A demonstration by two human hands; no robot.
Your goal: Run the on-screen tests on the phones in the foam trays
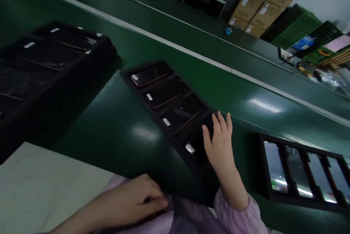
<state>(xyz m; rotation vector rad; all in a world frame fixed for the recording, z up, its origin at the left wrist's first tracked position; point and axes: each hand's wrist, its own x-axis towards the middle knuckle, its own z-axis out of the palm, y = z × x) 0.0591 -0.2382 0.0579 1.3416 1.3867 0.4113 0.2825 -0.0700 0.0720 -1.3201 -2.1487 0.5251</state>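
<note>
A black foam tray [171, 137] lies at a slant on the green work surface, with several dark smartphones in its slots, among them one phone [165, 92] with a white tag. Over the tray's near right end, my right hand [221, 143] is open, fingers spread, above or touching the last slot; I cannot tell which. It covers part of the phone there, whose white tag [190, 148] shows. My left hand [136, 199] rests low by my lap, fingers curled in, thumb against them; nothing shows in it, and its fingertips are hidden.
On the left stands a thicker black tray or stack [62, 70] holding dark phones. To the right is another black tray [261, 168] of phones with bright, reflective screens. A pale board [54, 186] lies near left. Cardboard boxes [262, 2] and green crates [296, 26] stand beyond.
</note>
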